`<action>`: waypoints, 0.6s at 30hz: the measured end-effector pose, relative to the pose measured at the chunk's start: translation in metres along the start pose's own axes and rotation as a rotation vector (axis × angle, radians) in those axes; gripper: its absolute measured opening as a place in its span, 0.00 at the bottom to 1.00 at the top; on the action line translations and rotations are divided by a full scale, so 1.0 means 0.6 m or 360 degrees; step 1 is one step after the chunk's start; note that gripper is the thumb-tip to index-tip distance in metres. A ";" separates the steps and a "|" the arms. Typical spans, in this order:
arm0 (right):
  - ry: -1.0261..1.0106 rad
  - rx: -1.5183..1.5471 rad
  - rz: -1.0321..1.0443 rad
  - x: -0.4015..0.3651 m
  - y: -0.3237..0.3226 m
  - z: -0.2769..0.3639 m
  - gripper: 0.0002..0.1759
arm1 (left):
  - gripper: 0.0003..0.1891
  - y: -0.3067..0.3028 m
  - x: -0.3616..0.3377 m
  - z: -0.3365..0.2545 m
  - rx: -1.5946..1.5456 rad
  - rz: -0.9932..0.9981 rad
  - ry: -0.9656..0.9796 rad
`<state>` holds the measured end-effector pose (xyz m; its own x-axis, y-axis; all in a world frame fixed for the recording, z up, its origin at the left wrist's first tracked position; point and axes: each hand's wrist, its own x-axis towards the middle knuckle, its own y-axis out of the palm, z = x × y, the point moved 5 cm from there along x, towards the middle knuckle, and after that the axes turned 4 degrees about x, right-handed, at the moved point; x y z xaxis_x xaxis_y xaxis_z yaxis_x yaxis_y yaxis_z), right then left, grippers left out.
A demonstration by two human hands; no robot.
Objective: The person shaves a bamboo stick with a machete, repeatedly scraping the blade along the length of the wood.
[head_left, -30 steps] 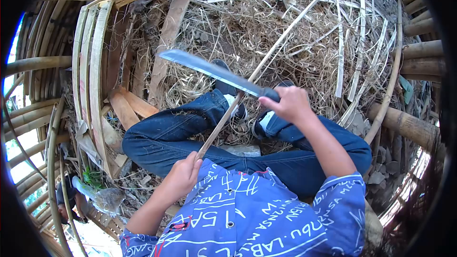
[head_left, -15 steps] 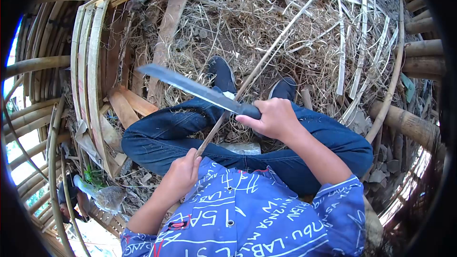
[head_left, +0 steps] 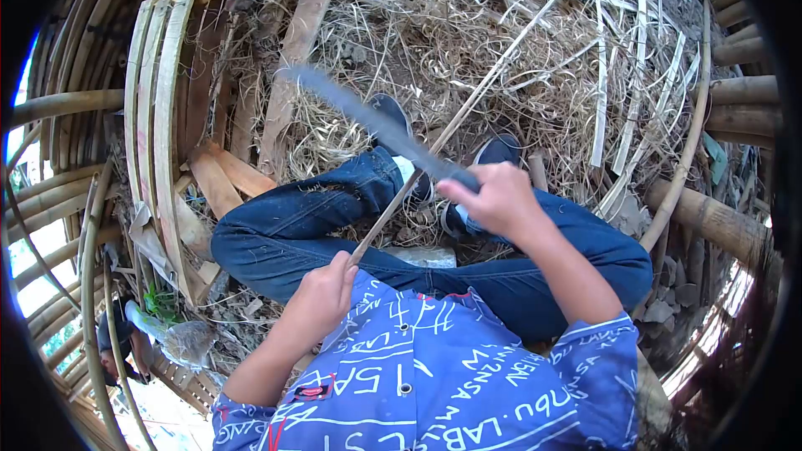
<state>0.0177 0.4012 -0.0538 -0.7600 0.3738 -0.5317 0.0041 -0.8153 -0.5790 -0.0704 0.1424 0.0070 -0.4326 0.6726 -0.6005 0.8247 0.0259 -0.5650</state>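
Note:
My left hand [head_left: 324, 296] is closed round the near end of a long, thin bamboo strip [head_left: 468, 108], close to my shirt front. From there the strip slants away up and to the right, passing between my shoes. In my right hand [head_left: 494, 194] is the dark handle of a machete [head_left: 372, 121]. Its long blade, blurred by motion, points up and left and crosses over the strip just ahead of the handle. Both hands are above my bent legs in dark jeans [head_left: 276, 238].
Curly bamboo shavings [head_left: 518, 58] cover the ground ahead, with pale split strips [head_left: 642, 58] lying at right. A wooden slat frame [head_left: 154, 108] stands at left. Thick bamboo poles [head_left: 723, 221] line the right side. Another person [head_left: 121, 338] is partly visible beyond the poles at lower left.
The machete has swung, its tip moving right and up, and my right hand has shifted right along the strip's side. My left hand stays nearly in place on the strip.

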 end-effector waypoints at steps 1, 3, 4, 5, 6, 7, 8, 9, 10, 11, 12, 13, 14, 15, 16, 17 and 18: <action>-0.0131 -0.0208 0.0051 -0.001 0.015 0.009 0.36 | 0.06 0.000 0.003 -0.003 0.0020 0.0014 0.0006; -0.0130 -0.0161 0.0033 0.004 0.023 -0.008 0.37 | 0.06 -0.003 -0.007 0.008 0.0065 0.0009 -0.0016; -0.0064 -0.0092 -0.0042 0.011 0.017 -0.026 0.37 | 0.06 -0.005 -0.011 0.012 0.0087 -0.0014 -0.0035; -0.0009 -0.0034 -0.0117 0.019 0.005 -0.041 0.37 | 0.06 -0.005 -0.012 0.012 0.0087 -0.0011 -0.0034; 0.0040 -0.0086 -0.0117 0.025 -0.011 -0.046 0.37 | 0.07 -0.005 -0.012 0.010 0.0074 -0.0008 -0.0028; -0.0018 -0.0184 -0.0174 0.034 -0.013 -0.061 0.38 | 0.07 -0.005 -0.014 0.009 0.0061 -0.0007 -0.0029; -0.0008 -0.0250 -0.0166 0.037 -0.013 -0.066 0.37 | 0.07 -0.003 -0.016 0.010 0.0057 -0.0023 -0.0038; 0.0003 -0.0317 -0.0166 0.041 -0.015 -0.067 0.37 | 0.07 0.000 -0.014 0.011 0.0044 -0.0018 -0.0045; -0.0006 -0.0326 -0.0173 0.047 -0.015 -0.065 0.37 | 0.07 0.001 -0.010 0.011 0.0030 -0.0009 -0.0046; 0.0005 -0.0279 -0.0205 0.050 -0.014 -0.065 0.37 | 0.07 -0.001 -0.008 0.011 0.0026 -0.0013 -0.0041; 0.0029 -0.0225 -0.0229 0.048 -0.009 -0.068 0.37 | 0.07 -0.005 -0.009 0.013 0.0045 -0.0023 -0.0041; 0.0033 -0.0226 -0.0227 0.050 -0.007 -0.073 0.37 | 0.07 -0.008 -0.010 0.014 0.0065 -0.0041 -0.0042; -0.0005 -0.0242 -0.0242 0.054 -0.007 -0.077 0.37 | 0.07 -0.006 -0.014 0.014 0.0066 -0.0038 -0.0047; -0.0046 -0.0255 -0.0263 0.058 -0.009 -0.079 0.37 | 0.07 -0.005 -0.016 0.015 0.0066 -0.0019 -0.0038; -0.0043 -0.0346 -0.0292 0.062 -0.021 -0.080 0.38 | 0.07 -0.006 -0.015 0.015 0.0062 -0.0011 -0.0026; 0.0062 -0.0306 -0.0254 0.067 -0.032 -0.089 0.39 | 0.07 -0.007 -0.023 0.017 0.0065 -0.0014 -0.0033; 0.0154 -0.0336 -0.0399 0.075 -0.046 -0.110 0.39 | 0.07 -0.006 -0.028 0.019 0.0046 0.0000 -0.0041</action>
<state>0.0263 0.4699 -0.1024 -0.6893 0.5994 -0.4069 -0.0327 -0.5869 -0.8090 -0.0703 0.1226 0.0128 -0.4423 0.6531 -0.6147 0.8140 0.0045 -0.5808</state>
